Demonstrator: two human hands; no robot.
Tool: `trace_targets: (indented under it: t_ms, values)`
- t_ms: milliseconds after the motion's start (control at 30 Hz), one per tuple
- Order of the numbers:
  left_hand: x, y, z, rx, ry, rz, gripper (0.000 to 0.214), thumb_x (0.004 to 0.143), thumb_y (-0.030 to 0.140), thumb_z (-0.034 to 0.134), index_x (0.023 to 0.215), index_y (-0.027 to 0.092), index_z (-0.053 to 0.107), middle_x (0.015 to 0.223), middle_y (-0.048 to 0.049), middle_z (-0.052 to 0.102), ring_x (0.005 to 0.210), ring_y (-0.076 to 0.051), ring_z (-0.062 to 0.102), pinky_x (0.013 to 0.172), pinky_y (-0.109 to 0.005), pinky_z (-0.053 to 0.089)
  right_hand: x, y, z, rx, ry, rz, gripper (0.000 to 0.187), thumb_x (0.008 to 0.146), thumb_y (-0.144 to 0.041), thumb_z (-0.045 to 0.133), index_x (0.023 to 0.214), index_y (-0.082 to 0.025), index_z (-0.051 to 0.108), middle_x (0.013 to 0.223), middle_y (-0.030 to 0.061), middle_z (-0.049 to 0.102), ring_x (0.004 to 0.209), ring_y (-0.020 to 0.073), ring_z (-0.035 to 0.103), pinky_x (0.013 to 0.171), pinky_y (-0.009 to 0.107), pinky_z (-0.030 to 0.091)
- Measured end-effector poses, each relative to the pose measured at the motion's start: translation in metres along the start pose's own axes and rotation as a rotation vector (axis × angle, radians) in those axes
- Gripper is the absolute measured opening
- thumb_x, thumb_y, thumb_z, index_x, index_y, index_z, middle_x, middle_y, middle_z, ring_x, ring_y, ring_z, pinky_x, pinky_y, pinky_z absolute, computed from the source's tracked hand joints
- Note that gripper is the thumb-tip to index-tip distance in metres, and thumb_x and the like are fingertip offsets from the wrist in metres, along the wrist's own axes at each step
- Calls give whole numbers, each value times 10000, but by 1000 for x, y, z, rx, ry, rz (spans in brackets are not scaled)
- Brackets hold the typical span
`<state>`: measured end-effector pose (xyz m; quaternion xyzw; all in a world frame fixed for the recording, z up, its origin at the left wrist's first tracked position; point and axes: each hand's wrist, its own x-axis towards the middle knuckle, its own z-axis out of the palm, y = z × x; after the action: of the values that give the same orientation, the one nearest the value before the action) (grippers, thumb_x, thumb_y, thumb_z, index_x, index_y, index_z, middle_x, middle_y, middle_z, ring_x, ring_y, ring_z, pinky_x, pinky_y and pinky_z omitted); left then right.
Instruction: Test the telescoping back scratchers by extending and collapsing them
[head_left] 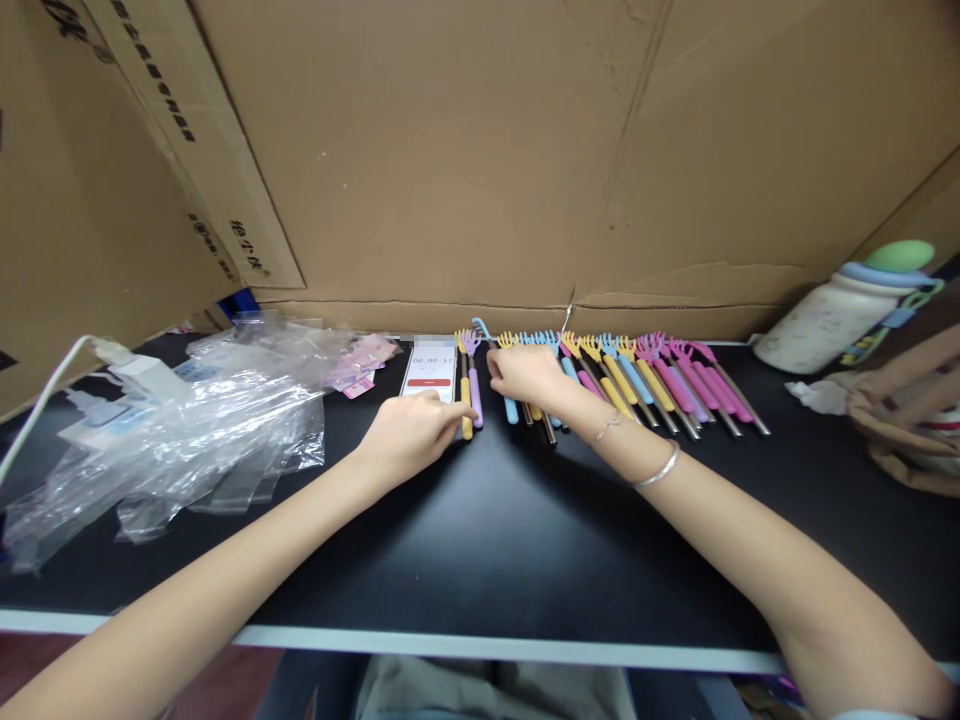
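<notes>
My left hand (412,432) has its index finger stretched across a yellow-handled back scratcher (466,425), the fingertip on the handle of a purple back scratcher (475,392) beside it. Its other fingers are curled and partly hidden. My right hand (525,375) is closed at the left end of a row of back scratchers, its fingers around the shaft of a blue back scratcher (481,327), whose claw head shows above them. To the right, yellow, blue and pink back scratchers (660,385) lie side by side, claws away from me. My right hand and wrist cover some of them.
A phone (430,368) showing a timer lies by my left hand. Crumpled clear plastic bags (187,440) and pink cards (364,362) are on the left. A white bottle (825,320) and a brown bag (907,410) stand right. Cardboard (465,170) walls the black table (480,560).
</notes>
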<state>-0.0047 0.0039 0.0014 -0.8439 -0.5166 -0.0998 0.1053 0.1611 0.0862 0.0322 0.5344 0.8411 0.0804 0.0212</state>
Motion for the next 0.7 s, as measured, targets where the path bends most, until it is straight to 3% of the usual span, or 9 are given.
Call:
trace_targets:
  t_ms: [167, 267, 400, 533, 633, 700]
  values:
    - [0, 0, 2, 0, 58, 14, 273, 893, 311, 399, 1045, 326, 625, 786, -24, 638, 682, -157, 605, 519, -209, 396, -14, 22, -12, 92, 118, -12, 221, 806, -244, 431, 948, -230, 600, 841, 39, 660, 763, 180, 592, 589, 243, 339]
    - [1, -2, 3, -22, 159, 77, 276, 887, 244, 408, 1035, 320, 629, 847, -10, 657, 810, -148, 595, 570, -203, 434, -29, 40, -15, 170, 142, -96, 256, 857, -285, 377, 1031, -261, 563, 835, 0, 650, 712, 137, 567, 585, 217, 325]
    - [2, -3, -3, -30, 395, 142, 340, 875, 145, 397, 1109, 288, 599, 968, 0, 668, 1014, -162, 537, 790, -255, 477, -56, 58, -9, 329, 117, -275, 282, 913, -323, 308, 1096, -256, 513, 775, -15, 625, 632, 116, 533, 603, 215, 336]
    - [3, 0, -9, -10, 572, 201, 348, 870, 147, 436, 1174, 265, 559, 1187, -9, 599, 1213, -195, 430, 1004, -348, 393, -87, 57, 4, 355, 86, -330, 223, 928, -322, 310, 1034, -266, 497, 834, -22, 633, 646, 106, 550, 590, 205, 339]
    - [2, 4, -6, 51, 563, 280, 393, 870, 155, 455, 1215, 331, 522, 1270, 2, 543, 1269, -216, 385, 1050, -406, 334, -106, 45, 13, 273, 142, -344, 165, 918, -286, 346, 971, -253, 499, 794, -28, 637, 610, 100, 557, 559, 200, 321]
    - [1, 7, -3, 82, 510, 316, 418, 876, 149, 442, 1222, 375, 507, 1224, 14, 576, 1218, -205, 451, 1061, -431, 307, -112, 37, 16, 210, 190, -390, 154, 915, -265, 354, 964, -242, 498, 735, -23, 632, 584, 101, 559, 528, 201, 296]
